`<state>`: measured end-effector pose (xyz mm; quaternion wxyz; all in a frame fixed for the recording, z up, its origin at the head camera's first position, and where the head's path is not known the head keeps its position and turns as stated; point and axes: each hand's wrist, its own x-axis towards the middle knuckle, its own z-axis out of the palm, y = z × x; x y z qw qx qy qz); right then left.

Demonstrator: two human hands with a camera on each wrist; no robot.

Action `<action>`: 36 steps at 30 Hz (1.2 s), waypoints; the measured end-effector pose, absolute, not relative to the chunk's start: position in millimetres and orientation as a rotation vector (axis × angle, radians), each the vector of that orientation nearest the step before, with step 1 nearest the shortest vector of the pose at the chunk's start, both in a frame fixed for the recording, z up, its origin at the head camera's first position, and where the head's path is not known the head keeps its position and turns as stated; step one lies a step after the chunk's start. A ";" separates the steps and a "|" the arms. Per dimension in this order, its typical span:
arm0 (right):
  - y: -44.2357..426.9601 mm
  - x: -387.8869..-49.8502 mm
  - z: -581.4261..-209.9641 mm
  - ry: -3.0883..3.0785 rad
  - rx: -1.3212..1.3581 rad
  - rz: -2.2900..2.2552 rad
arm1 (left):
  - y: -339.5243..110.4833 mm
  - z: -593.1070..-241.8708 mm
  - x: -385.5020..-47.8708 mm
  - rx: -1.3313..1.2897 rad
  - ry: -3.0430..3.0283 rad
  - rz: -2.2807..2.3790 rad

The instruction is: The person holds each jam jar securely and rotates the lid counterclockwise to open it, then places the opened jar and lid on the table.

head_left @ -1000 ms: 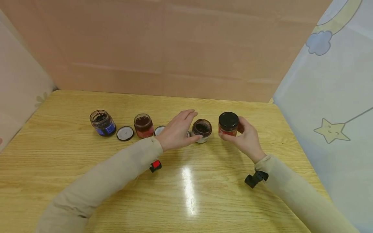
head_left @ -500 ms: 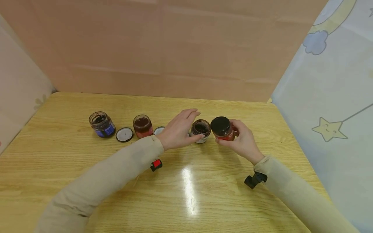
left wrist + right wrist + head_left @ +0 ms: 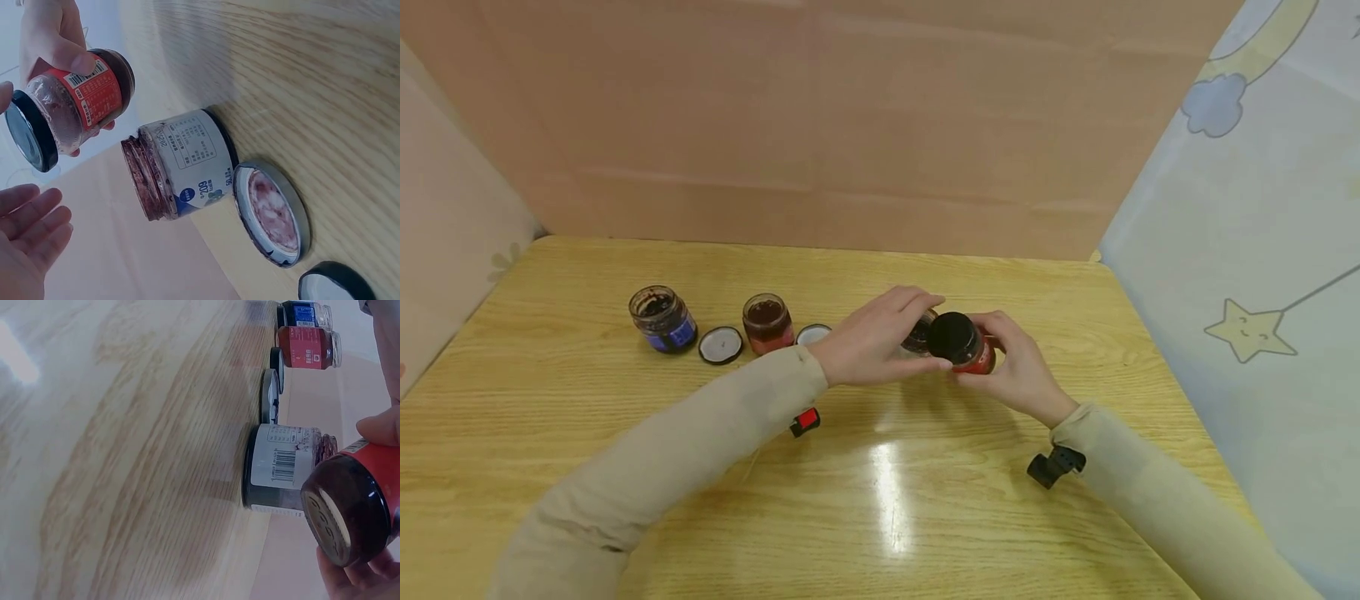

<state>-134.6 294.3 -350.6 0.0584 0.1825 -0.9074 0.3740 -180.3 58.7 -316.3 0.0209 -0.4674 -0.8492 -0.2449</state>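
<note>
My right hand (image 3: 1018,367) grips a red-labelled glass jar (image 3: 94,94) with a black lid (image 3: 953,337). This jar hangs above the table, its lid tipped toward my left hand (image 3: 880,337). The left fingers (image 3: 34,225) and thumb are spread on either side of the lid without closing on it; whether the thumb touches it I cannot tell. Behind the tilted jar stands a white-labelled jar (image 3: 194,150), uncovered and smeared with dark jam. Beside it a jam-stained lid (image 3: 272,212) lies inner side up, hidden from the head view by my left hand.
Further left on the wooden table (image 3: 962,517) stand an uncovered jar with a pink-red label (image 3: 769,325) and an uncovered blue-labelled jar (image 3: 664,321). Upturned lids (image 3: 721,345) lie between the jars. A brown backdrop (image 3: 820,167) rises along the table's far edge.
My right hand has lifted the red-labelled jar, brought it left and tipped its lid toward the left hand. The left hand has shifted right, toward that lid.
</note>
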 end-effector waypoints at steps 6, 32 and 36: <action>292.9 -134.7 -352.1 -2.742 0.601 1.174 | 62.9 -313.9 -180.0 -1.525 -2.564 -0.715; 284.0 -133.4 -354.8 -2.708 0.706 1.217 | 71.2 -309.6 -172.3 -1.585 -2.620 -0.288; 283.2 -133.2 -356.1 -2.709 0.697 1.217 | 71.3 -309.2 -170.3 -1.562 -2.642 -0.338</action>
